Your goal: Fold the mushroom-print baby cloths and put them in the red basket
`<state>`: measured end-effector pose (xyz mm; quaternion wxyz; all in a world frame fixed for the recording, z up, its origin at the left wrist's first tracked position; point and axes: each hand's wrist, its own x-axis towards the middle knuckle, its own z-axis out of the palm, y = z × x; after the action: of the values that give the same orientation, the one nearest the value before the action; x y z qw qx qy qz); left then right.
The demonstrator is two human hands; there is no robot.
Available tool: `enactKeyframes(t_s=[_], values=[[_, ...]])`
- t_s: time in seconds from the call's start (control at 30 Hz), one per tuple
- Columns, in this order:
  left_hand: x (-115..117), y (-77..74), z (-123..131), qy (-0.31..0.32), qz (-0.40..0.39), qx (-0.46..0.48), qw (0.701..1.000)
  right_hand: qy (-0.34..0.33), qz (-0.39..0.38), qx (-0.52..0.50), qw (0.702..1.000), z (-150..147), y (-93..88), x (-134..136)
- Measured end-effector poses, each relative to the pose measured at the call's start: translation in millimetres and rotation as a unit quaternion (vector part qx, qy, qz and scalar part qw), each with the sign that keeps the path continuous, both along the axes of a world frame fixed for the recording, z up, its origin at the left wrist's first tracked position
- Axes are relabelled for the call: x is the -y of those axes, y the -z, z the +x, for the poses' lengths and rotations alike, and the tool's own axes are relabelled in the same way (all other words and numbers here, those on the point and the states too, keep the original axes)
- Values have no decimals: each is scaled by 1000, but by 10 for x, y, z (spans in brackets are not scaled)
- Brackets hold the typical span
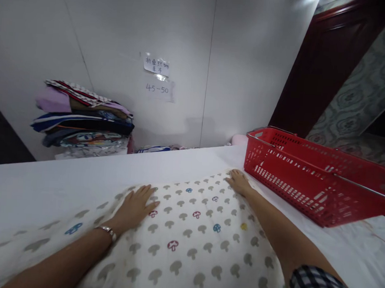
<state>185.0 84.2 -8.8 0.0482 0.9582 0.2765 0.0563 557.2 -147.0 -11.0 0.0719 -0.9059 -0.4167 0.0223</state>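
A white cloth printed with grey and coloured mushrooms (pixel 190 235) lies spread over the table, its far edge running between my hands. My left hand (pixel 135 208) rests on the cloth near its far left part, fingers stretched and slightly apart; a bracelet circles that wrist. At the far right corner, my right hand (pixel 239 182) lies flat on the fabric with its fingers extended. Neither hand grips anything. The near part of the cloth runs out of the bottom of the view.
A red plastic basket (pixel 285 171) with metal handles stands right of the cloth on the white table (pixel 89 179). Behind the table's far left edge rises a stack of folded clothes (pixel 86 120). Handwritten paper signs (pixel 156 65) are stuck on the grey wall.
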Motion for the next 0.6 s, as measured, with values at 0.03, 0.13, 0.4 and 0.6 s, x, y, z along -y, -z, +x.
enactKeyframes(t_s=[0.03,0.13,0.4,0.6], values=[[-14,38,-3,-9,1,1,1000,4,-3,-2,1000,38,-2,-42],[-36,98,-10,-7,13,2,1000,21,-7,-2,1000,128,-14,-168],[26,40,-9,-12,19,-4,1000,76,3,5,997,223,-80,-391],[49,6,7,-7,17,2,1000,68,30,-44,996,-50,-88,-256]])
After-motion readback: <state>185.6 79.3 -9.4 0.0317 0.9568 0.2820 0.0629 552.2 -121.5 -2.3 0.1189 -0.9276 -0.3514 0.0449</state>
